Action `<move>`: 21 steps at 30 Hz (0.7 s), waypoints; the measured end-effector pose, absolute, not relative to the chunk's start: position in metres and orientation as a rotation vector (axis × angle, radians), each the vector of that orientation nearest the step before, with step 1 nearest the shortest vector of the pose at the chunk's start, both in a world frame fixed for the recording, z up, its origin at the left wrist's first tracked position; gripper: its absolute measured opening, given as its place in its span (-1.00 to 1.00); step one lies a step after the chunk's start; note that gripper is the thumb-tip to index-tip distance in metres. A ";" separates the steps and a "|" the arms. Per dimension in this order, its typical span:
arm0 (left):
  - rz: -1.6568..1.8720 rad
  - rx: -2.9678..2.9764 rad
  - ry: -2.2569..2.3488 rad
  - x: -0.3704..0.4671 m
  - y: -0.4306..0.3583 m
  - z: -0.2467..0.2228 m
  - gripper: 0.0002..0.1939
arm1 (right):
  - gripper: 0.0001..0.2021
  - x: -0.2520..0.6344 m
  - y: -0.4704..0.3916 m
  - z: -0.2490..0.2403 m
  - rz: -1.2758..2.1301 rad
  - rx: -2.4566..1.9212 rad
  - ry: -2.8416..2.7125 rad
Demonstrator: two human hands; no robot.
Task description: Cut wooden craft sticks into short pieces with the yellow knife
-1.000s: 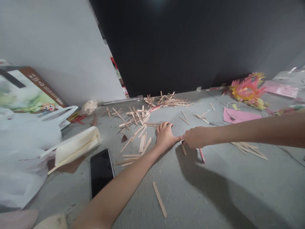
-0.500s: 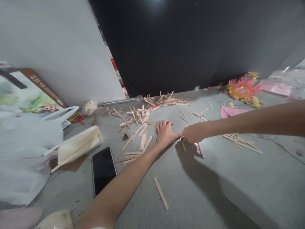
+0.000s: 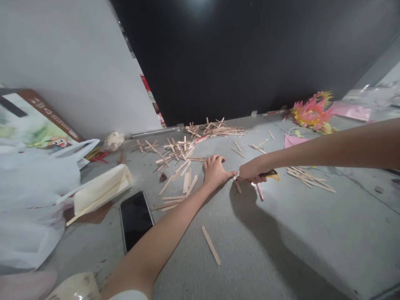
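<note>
My right hand (image 3: 252, 170) is closed around a utility knife (image 3: 273, 174) with a black and yellow handle. Its blade tip points left, against a short wooden craft stick (image 3: 238, 186) on the floor. My left hand (image 3: 215, 170) rests on the floor with fingers spread, its thumb stretched to the craft stick beside the blade. The thumb partly hides that stick's upper end. Just below my right hand lies a pink pencil-like stick (image 3: 259, 192). A single craft stick (image 3: 211, 246) lies nearer to me.
Loose craft sticks (image 3: 218, 128) are heaped by the black panel (image 3: 250, 58), with more at right (image 3: 311, 179). A phone (image 3: 136, 218), a cream tray (image 3: 100, 193) and a white plastic bag (image 3: 34, 179) stand at left. A pink-yellow paper craft (image 3: 312, 111) lies back right.
My right hand has turned, bringing the knife's handle into sight behind it. The left hand keeps its place by the craft stick. The view has shifted slightly.
</note>
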State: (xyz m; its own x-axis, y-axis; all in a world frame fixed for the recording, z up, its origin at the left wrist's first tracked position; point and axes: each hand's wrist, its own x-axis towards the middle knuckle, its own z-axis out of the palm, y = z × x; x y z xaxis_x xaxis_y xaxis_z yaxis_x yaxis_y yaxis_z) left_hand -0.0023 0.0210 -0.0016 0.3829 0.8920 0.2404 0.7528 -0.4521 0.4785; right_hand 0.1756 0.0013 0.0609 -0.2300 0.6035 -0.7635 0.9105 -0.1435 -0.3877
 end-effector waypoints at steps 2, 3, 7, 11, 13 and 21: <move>0.686 2.351 1.451 -0.002 0.020 -0.001 -0.33 | -0.60 0.175 0.001 0.063 -1.394 1.623 1.670; 0.685 2.349 1.453 -0.002 0.020 -0.001 -0.33 | -0.57 0.176 0.001 0.065 -1.418 1.593 1.625; 0.681 2.345 1.460 -0.002 0.021 -0.001 -0.32 | -0.52 0.179 0.001 0.070 -1.510 1.497 1.500; 0.665 2.346 1.462 -0.003 0.022 -0.002 -0.32 | -0.48 0.189 -0.003 0.074 -1.547 1.461 1.533; 0.656 2.352 1.461 -0.003 0.022 -0.002 -0.32 | -0.44 0.194 -0.009 0.075 -1.523 1.480 1.621; 0.747 2.353 1.450 -0.005 0.021 -0.003 -0.45 | -0.61 0.195 -0.026 0.074 -1.101 1.605 2.324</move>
